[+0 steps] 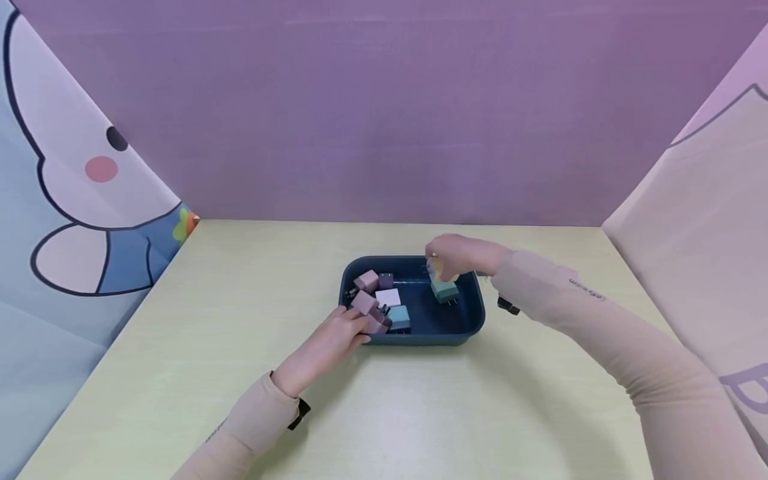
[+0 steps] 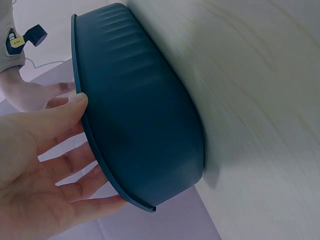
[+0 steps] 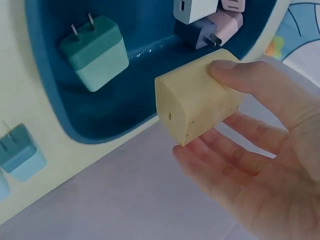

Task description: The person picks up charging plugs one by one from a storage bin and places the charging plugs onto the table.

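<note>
A dark blue plastic bin [image 1: 429,339] stands on the table with several plug chargers in it. My left hand [image 1: 330,339] grips its near left rim, thumb [image 2: 75,105] against the outer side and fingers over the edge. My right hand [image 1: 465,255] pinches a pale yellow charger [image 3: 197,95] between thumb and fingers, over the bin's far right part. Below it a two-tone green charger [image 3: 97,55] lies in the bin, prongs showing. At the left end are pink chargers [image 1: 365,302], a white one [image 1: 388,297], a purple one [image 1: 386,281] and a light blue one [image 1: 399,317].
Beside the bin, blue-green chargers [image 3: 22,152] lie on the pale table [image 1: 240,300], hidden behind my right arm in the head view. A purple wall panel [image 1: 396,133] closes off the back; printed cloth panels [image 1: 78,233] flank the table.
</note>
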Available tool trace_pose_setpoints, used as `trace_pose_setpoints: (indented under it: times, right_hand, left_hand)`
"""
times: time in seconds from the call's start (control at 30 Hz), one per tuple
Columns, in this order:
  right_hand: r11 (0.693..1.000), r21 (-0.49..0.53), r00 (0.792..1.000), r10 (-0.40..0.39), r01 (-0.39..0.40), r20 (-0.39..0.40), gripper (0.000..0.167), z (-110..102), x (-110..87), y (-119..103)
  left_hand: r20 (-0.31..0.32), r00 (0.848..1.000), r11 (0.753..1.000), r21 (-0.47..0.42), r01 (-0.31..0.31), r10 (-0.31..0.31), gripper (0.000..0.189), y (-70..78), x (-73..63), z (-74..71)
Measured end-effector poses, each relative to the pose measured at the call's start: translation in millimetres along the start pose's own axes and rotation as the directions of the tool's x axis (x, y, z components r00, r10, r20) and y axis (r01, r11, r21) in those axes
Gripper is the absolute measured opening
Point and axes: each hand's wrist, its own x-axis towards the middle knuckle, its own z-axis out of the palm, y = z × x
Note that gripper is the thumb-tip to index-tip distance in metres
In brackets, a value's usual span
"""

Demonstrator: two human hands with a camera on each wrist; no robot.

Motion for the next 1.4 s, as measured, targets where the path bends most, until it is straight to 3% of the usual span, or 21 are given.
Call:
trace_pose_setpoints:
  times: [0.77,1.4]
  right_hand:
    - [0.998,0.051,0.997,0.043,-0.040,-0.066,0.045,-2.3,-28.3,40.2]
    - [0.994,0.094,0.991,0.059,-0.048,-0.118,0.044,7.8,-44.9,69.1]
  left_hand:
    - [-0.027,0.999,0.999,0.038,-0.034,0.035,0.011,0.5,-1.7,-0.1]
    - [-0.003,1.000,1.000,0.009,-0.010,0.011,0.012,1.5,-1.3,0.9]
